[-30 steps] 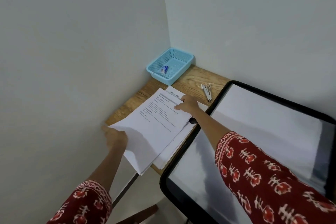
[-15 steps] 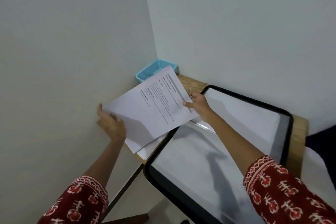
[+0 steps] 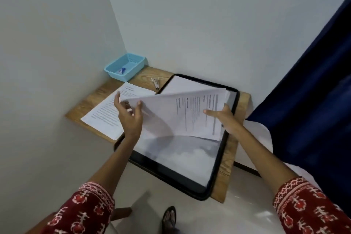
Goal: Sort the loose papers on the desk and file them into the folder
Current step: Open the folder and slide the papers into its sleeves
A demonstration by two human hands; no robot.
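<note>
Matt white paper sheets [image 3: 182,116] over a glossy black-rimmed folder [image 3: 190,159]; grainy wood surface [image 3: 91,104]; blue plastic basket [image 3: 133,66] behind.

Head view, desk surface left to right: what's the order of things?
Loose papers → blue basket → left hand → stapler → held sheets → right hand. Folder spans most of that range, so it is left out.

Dressed in dark red sleeves [image 3: 311,207] printed with white and light-red motifs, zigzag bands edging both cuffs. Cut short of the wrists, with forearms bare. Shod in a dark open sandal [image 3: 169,216] with a thong strap, near bottom centre.
</note>
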